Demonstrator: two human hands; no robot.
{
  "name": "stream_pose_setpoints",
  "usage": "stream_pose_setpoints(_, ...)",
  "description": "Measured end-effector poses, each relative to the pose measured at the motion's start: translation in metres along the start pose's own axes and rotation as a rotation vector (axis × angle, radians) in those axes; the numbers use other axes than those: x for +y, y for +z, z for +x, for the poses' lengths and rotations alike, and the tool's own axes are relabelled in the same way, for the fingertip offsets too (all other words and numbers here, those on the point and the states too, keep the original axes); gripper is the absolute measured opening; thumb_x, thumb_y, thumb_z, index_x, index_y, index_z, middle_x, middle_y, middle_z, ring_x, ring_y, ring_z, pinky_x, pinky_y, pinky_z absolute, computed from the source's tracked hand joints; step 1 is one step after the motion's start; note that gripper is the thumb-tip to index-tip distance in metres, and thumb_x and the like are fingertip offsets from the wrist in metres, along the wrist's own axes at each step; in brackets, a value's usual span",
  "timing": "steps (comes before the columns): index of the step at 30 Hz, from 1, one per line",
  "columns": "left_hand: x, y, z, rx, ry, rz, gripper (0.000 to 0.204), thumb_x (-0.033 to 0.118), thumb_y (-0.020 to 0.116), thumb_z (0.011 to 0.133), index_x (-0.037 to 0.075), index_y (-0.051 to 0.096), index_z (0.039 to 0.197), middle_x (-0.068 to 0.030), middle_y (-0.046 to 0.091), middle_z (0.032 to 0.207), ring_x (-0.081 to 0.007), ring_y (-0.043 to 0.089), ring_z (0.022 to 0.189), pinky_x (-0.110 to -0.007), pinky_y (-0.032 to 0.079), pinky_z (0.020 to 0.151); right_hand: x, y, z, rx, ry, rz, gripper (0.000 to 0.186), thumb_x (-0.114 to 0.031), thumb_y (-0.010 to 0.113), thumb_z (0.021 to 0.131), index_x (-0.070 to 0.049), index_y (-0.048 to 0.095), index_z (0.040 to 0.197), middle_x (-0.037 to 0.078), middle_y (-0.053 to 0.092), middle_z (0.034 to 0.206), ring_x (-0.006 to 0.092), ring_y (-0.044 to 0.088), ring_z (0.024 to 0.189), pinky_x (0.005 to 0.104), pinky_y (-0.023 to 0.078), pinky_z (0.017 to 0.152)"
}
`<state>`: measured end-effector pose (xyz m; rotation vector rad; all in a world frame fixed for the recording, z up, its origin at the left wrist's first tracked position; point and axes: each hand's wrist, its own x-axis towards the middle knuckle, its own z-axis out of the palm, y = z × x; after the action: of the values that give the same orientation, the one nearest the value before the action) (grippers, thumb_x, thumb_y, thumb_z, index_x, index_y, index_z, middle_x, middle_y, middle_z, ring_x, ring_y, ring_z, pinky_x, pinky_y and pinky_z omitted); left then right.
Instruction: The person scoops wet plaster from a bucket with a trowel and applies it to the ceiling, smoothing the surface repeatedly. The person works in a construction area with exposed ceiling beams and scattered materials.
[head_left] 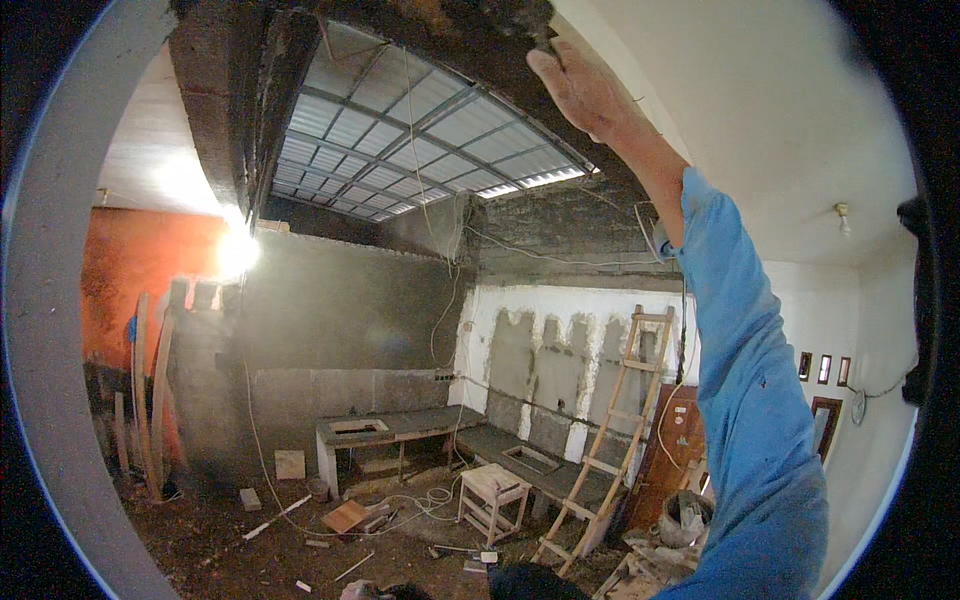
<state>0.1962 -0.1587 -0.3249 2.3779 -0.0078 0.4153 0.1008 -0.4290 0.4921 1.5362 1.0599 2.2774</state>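
My right arm, in a blue sleeve (755, 390), reaches high up to the dark edge of the ceiling opening. Up there my right hand (580, 85) is closed, its thumb side showing, against a dark, rough lump (505, 25). What the fingers hold is cut off by the upper rim of the picture, so I cannot make it out. Only a small part of my left hand (360, 592) shows at the lower edge, beside something dark. Its fingers are hidden. Dark, damp-looking render covers the beam (235, 120) along the opening.
A wooden ladder (610, 440) leans at the right, near a brown door (665, 450). Below stand a wooden stool (493, 495) and an L-shaped counter (410, 422). Cables, boards and rubble litter the floor. A bright lamp (238, 250) shines at the left; a bulb (843, 218) hangs right.
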Motion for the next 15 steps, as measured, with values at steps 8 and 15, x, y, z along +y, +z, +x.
stream_pose_setpoints(8,0.025,-0.028,-0.016,-0.072,-0.001,-0.112,0.037,0.042,0.08,0.064,0.007,0.07,0.075,-0.0175,0.067,0.08,-0.0324,0.065,0.078,-0.043,0.051,0.066,0.027,0.002,-0.028,-0.468,0.075,-0.288,0.057,-0.048,0.042,0.097,0.003,0.053,0.12,0.029,0.064,0.098,0.0452,0.06,0.098,0.0519,0.046,0.085)
stream_pose_setpoints(15,0.016,-0.015,-0.011,0.013,-0.033,-0.054,0.033,0.04,0.08,0.063,0.01,0.068,0.071,-0.0147,0.067,0.077,-0.0317,0.065,0.076,-0.042,0.052,0.067,0.044,-0.001,-0.049,-0.541,0.066,-0.415,0.045,-0.042,0.047,0.096,0.001,0.054,0.111,0.025,0.066,0.087,0.0417,0.064,0.088,0.0519,0.051,0.077)
